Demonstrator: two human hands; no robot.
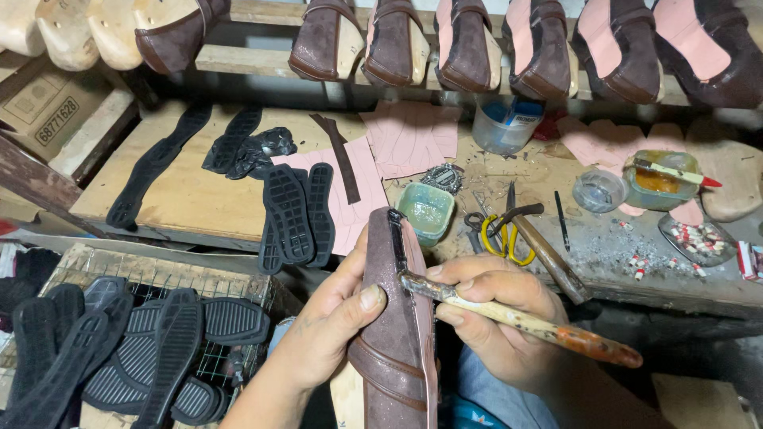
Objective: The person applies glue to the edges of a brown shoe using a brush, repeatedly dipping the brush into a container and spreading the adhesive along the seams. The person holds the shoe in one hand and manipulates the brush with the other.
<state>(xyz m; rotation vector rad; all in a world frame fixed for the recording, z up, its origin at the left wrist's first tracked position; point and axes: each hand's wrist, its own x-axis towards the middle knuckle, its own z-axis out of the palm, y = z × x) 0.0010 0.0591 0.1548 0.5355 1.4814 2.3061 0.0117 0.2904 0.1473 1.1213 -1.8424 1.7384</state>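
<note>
Left hand (pixel 334 318) clamps the brown lasted shoe (pixel 393 318) at its waist, likely rigid but soft-skinned, while right hand (pixel 493 314), just beside it, pinches a light glue brush (pixel 517 318) mid-handle, bristles touching the shoe.

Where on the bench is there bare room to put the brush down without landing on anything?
The clearest patch is the bare wood board between the long black strip and the stacked black soles. The right side is crowded: green cup, yellow-handled scissors, hammer and glue jar sit close together amid scraps.
</note>
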